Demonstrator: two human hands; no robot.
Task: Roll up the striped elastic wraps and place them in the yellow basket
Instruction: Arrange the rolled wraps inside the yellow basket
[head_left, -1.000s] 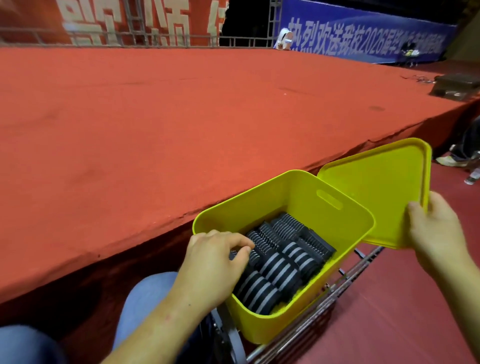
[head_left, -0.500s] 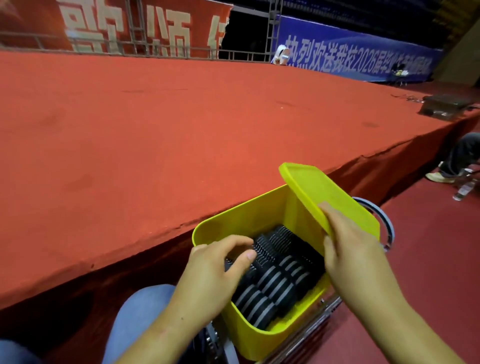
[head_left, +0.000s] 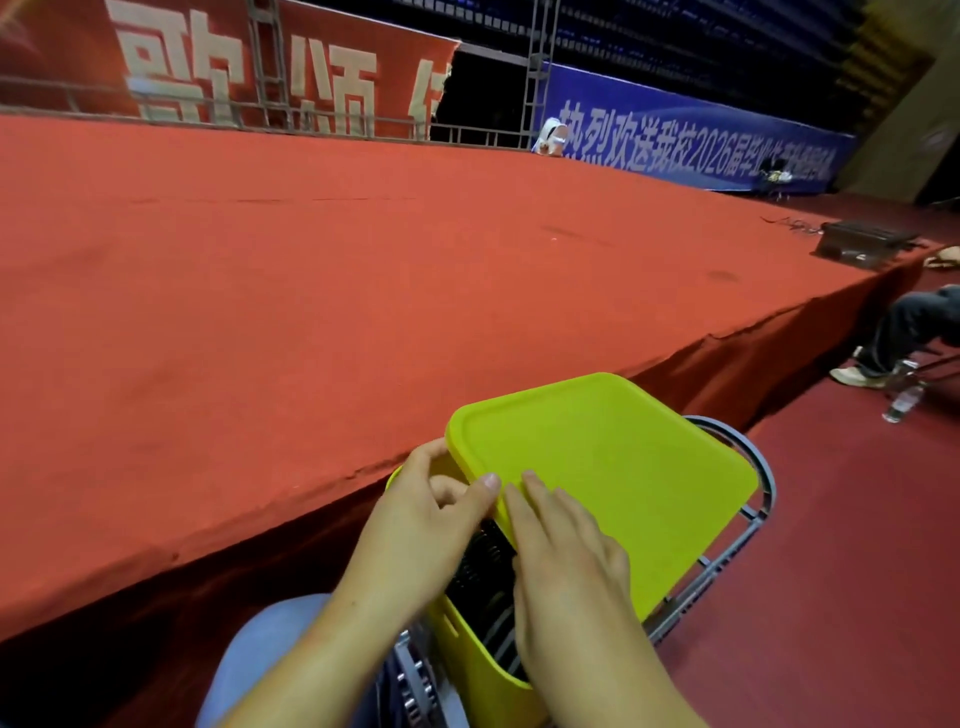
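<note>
White "热烈欢送我校2026届毕业生" on blue banner (head_left: 696, 143); pale "歌颂" on red banner (head_left: 249, 62).

You have two hands in view: one left hand (head_left: 421, 530) and one right hand (head_left: 566, 566). There is one yellow basket (head_left: 483, 670) and one yellow lid (head_left: 613, 467). The striped wraps (head_left: 483, 571) show only through a narrow gap, too few visible to count. Around you are one folding chair (head_left: 748, 519), one water bottle (head_left: 901, 402), one dark case (head_left: 862, 244) and two banners: one red banner (head_left: 234, 67) and one blue banner (head_left: 691, 140).
</note>
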